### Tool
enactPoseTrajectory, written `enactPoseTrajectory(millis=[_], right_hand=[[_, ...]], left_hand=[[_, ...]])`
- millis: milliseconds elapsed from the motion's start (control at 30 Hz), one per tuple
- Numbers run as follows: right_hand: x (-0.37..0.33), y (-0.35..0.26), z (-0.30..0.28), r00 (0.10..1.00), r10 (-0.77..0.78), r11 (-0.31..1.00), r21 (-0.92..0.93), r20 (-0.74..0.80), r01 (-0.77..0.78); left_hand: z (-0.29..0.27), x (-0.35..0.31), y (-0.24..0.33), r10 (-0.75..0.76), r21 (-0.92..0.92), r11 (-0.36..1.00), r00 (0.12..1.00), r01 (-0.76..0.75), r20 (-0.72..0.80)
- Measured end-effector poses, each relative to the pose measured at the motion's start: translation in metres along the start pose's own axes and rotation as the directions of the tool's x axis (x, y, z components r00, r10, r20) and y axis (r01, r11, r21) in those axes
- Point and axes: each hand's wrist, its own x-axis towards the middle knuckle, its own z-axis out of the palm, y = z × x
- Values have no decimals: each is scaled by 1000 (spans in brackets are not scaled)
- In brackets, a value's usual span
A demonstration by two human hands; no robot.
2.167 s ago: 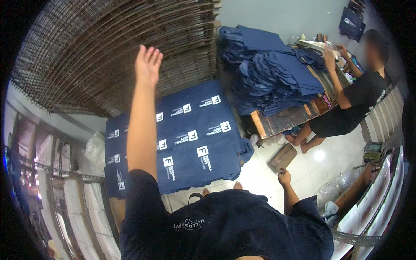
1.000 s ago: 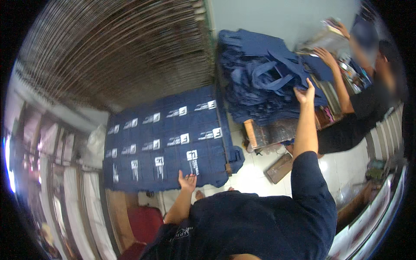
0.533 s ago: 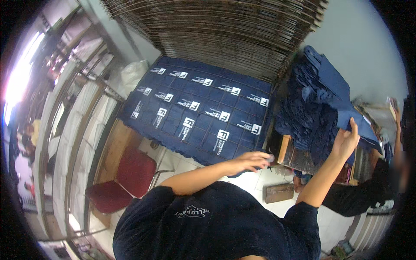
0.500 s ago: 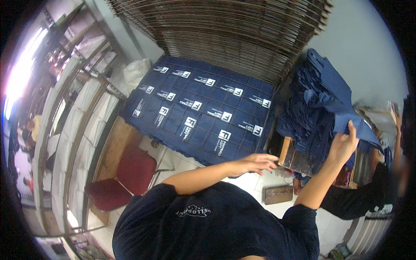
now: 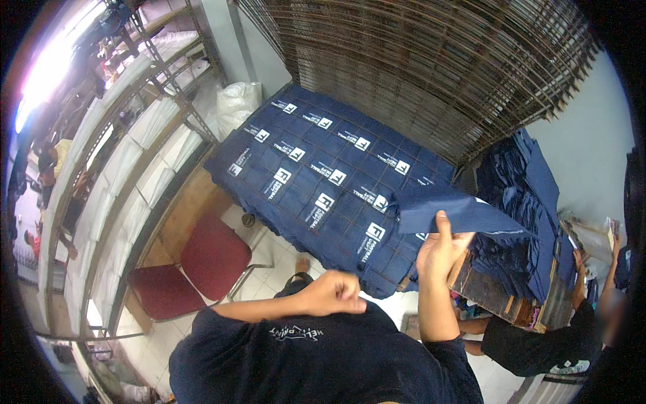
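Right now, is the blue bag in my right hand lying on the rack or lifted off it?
Lifted off: the right hand pinches one edge of the blue bag, which hangs above the printed bags on the rack.

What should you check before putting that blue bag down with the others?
1. Right hand has a firm grip on the navy bag: ok, fingers pinch its edge.
2. Bag clear of the stack of navy bags: ok, lifted off.
3. Left hand free to help: ok, curled loosely, holding nothing visible.
4. Open spot on the drying rack of printed bags: cannot tell, the visible tray looks fully covered.
5. Bag's print side facing up: cannot tell.
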Motion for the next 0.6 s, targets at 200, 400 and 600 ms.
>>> enactPoseTrajectory(millis=[200,400,600], right_hand=[[-43,80,91,987,156,987,-52,42,-154],[-67,154,152,924,320,947,-90,208,-308],[-43,180,177,607,632,772,-325,482,-546]], left_hand=[[-75,10,-3,-71,-439,898,996,42,-51],[-179,14,47,-154,-558,707,674,-436,-722],[-332,55,78,-265,-502,790,543,-351,-797]])
